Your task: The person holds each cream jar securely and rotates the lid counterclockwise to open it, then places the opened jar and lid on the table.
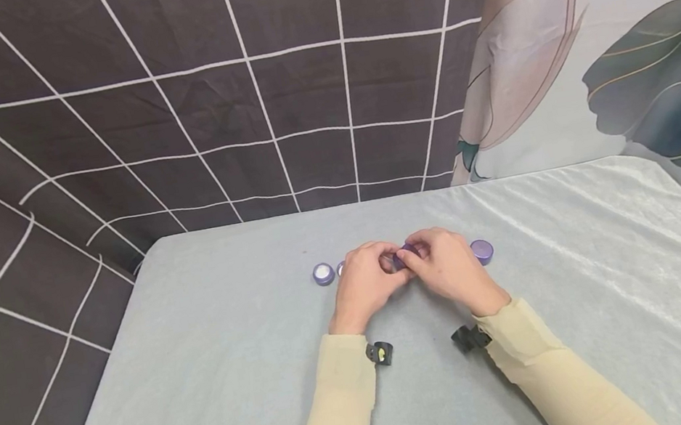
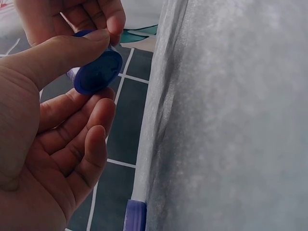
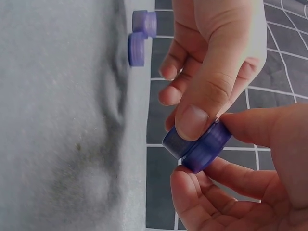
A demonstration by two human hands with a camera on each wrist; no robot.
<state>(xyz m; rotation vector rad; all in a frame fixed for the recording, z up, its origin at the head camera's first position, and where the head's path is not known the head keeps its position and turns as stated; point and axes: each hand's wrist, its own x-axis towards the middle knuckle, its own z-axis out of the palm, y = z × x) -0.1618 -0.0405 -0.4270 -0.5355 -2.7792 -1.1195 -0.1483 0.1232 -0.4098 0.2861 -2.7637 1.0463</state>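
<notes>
A small round purple jar (image 3: pixel 208 148) is held between both hands, clear of the table. My left hand (image 1: pixel 366 283) pinches its narrower part, with the thumb laid across the side. My right hand (image 1: pixel 453 270) grips the wider purple part, thumb on one side and fingers on the other. In the left wrist view a dark blue flat end of the jar (image 2: pixel 99 73) faces the camera. A purple jar with a whitish top (image 1: pixel 323 274) stands left of the left hand. Beside it a second small purple piece (image 3: pixel 136 49) is mostly hidden by that hand in the head view.
Right of the right hand sits another round purple piece (image 1: pixel 482 251). A pale grey velvet cloth (image 1: pixel 228 391) covers the table. Behind it hangs a dark cloth with a white grid (image 1: pixel 303 93), and a leaf-patterned curtain (image 1: pixel 547 93) is at the right.
</notes>
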